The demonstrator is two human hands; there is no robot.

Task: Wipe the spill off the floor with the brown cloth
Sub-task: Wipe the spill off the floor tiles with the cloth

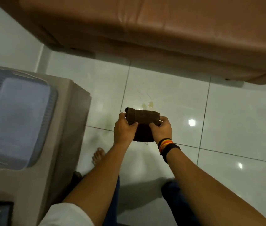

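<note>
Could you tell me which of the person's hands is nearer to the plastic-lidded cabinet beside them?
Left. The left hand grips the brown cloth on the side facing the cabinet, while the right hand holds the cloth's far side, further away.

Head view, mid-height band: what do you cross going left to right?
Plastic basket on the beige unit → left hand → brown cloth held in both hands → right hand → bare white floor tile.
</note>
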